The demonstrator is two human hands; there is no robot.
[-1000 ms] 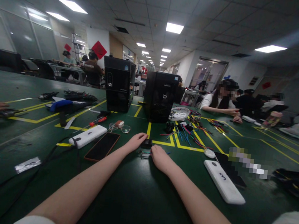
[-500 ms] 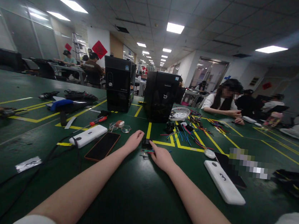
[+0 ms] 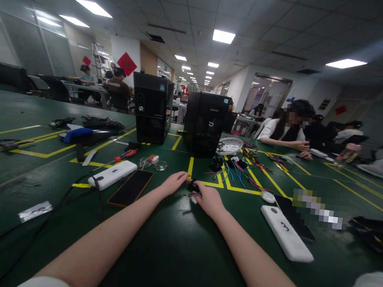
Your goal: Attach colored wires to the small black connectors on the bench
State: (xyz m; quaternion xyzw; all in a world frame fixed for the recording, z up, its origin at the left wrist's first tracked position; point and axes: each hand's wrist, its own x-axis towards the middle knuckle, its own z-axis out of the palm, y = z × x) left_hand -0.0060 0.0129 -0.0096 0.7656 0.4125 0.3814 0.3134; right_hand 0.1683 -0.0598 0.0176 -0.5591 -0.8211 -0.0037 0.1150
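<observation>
A small black part (image 3: 192,186) with thin coloured wires is between my two hands, a little above the green table. My right hand (image 3: 210,202) is closed on it from the right, and red and blue wires stick out below the fingers. From the left, my left hand (image 3: 175,183) pinches its near edge with the fingers together; the fingertips are small and partly hidden. The exact kind of the part cannot be made out. Left of my left hand lie a phone (image 3: 131,188) and eyeglasses (image 3: 154,163).
Two black computer towers (image 3: 151,111) (image 3: 207,124) stand ahead. Cut wires (image 3: 236,172) and a white basket (image 3: 230,146) lie to their right. White power banks (image 3: 113,174) (image 3: 287,233) flank my arms. A red screwdriver (image 3: 125,155) lies at left. A person (image 3: 282,133) sits across at right.
The black part has been lifted and tilted off the table. My left hand has moved right to meet it, and my right fingers have curled around it. Another person's hand at far left is gone.
</observation>
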